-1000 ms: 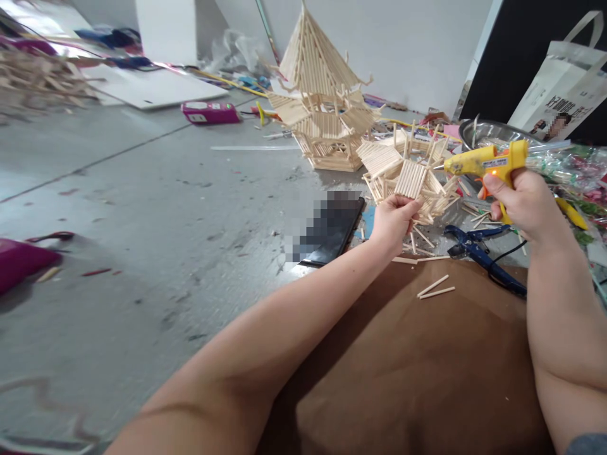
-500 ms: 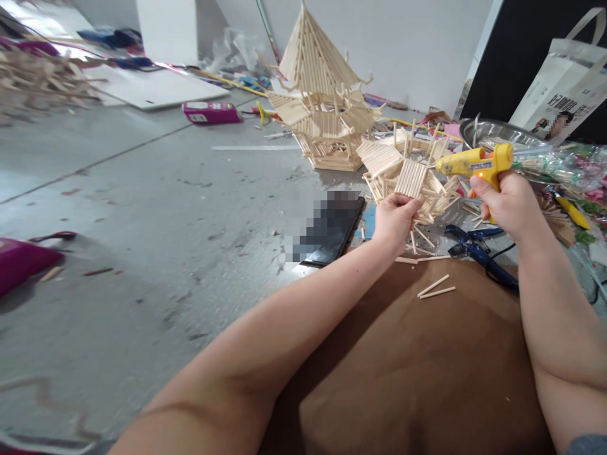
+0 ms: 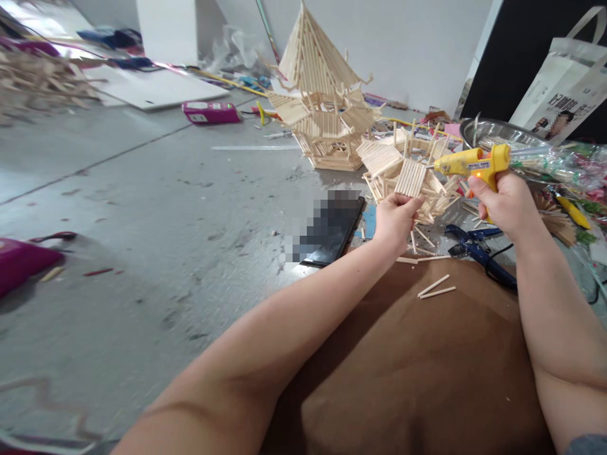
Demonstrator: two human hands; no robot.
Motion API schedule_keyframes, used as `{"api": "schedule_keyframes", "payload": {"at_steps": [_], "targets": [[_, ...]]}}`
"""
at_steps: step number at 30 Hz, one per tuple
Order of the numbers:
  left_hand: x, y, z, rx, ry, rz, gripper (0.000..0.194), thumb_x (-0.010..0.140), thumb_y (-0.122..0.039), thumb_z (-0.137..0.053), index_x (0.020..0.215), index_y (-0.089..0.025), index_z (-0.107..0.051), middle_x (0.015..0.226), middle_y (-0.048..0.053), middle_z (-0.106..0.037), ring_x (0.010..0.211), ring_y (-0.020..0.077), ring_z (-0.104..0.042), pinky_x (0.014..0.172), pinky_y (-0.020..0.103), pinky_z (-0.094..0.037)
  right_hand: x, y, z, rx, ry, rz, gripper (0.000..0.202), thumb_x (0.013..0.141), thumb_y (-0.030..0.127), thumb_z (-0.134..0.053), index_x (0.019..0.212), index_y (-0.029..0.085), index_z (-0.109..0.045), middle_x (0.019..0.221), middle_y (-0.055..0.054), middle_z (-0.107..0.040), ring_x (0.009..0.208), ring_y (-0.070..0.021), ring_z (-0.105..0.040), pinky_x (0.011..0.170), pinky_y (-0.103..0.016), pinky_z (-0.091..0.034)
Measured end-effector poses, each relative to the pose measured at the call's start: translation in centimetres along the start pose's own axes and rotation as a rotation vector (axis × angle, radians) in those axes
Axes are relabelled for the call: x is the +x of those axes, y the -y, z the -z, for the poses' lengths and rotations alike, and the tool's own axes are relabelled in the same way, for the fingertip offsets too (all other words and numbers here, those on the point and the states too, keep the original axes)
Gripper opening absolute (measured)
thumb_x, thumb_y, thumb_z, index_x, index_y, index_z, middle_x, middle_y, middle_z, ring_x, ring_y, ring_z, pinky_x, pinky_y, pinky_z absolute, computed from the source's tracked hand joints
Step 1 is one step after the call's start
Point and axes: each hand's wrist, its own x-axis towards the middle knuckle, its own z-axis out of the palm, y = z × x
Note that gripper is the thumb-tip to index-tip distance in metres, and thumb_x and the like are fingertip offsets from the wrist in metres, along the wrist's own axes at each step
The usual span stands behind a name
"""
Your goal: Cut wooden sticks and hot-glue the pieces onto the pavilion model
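Between the fingertips of my left hand point(image 3: 396, 221) is a small panel of wooden sticks point(image 3: 410, 177) laid side by side. My right hand point(image 3: 509, 205) is wrapped around a yellow hot glue gun point(image 3: 474, 162) with a small orange light showing. Its nozzle points left and sits at the panel's upper right edge; I cannot tell whether it touches. Right behind the panel stands a partly built stick structure point(image 3: 379, 158) with upright posts. A taller stick pagoda point(image 3: 327, 95) with a pointed roof is farther back.
A phone point(image 3: 332, 230) lies on the floor left of my left hand. Blue-handled cutters point(image 3: 481, 253) lie below my right hand. Two loose sticks point(image 3: 437, 292) rest on the brown cloth point(image 3: 427, 366). A metal bowl point(image 3: 497, 129) and a white bag point(image 3: 550, 82) stand at the right.
The glue gun and my right hand have shifted very slightly left. My left hand and the panel stay almost in place.
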Motion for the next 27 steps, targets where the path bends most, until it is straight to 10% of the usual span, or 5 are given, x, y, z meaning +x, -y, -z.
{"api": "schedule_keyframes", "payload": {"at_steps": [27], "targets": [[-0.02,-0.11,-0.05,-0.017,-0.003,0.006,0.026,0.068,-0.015,-0.06,0.055,-0.017,-0.038,0.033,-0.009,-0.037,0.027,0.0013,-0.028,0.032,0.017,-0.019,0.0,0.1,-0.29,-0.007,-0.023,-0.009,0.03,0.076,0.049,-0.05,0.084,0.02,-0.053,0.052,0.002,-0.05,0.037,-0.0099,-0.045,0.042,-0.027,-0.038]]}}
